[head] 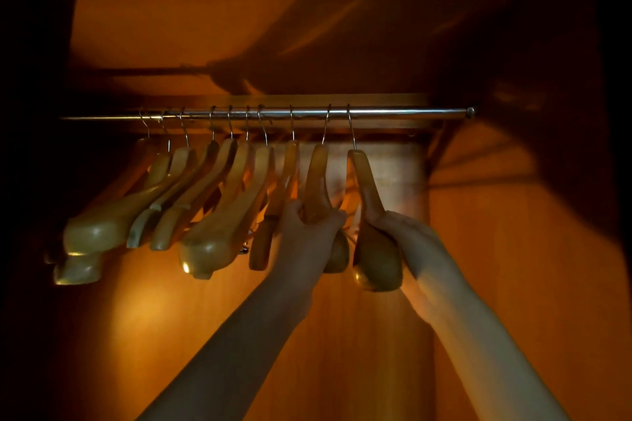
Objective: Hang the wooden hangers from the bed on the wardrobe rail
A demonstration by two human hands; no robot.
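Observation:
A metal wardrobe rail (393, 112) runs across the dim wooden wardrobe. Several wooden hangers (212, 202) hang from it by their metal hooks, bunched towards the left. My left hand (309, 232) grips the near arm of the second hanger from the right (316, 178). My right hand (402, 232) grips the near arm of the rightmost hanger (367, 188). The hooks of both held hangers sit over the rail. The bed is out of view.
The wardrobe's top panel (205, 10) sits close above the rail. Its right side wall (513, 249) stands just beyond the rail's end cap (471, 112). The rail between the rightmost hook and the end cap is bare. The left side is in deep shadow.

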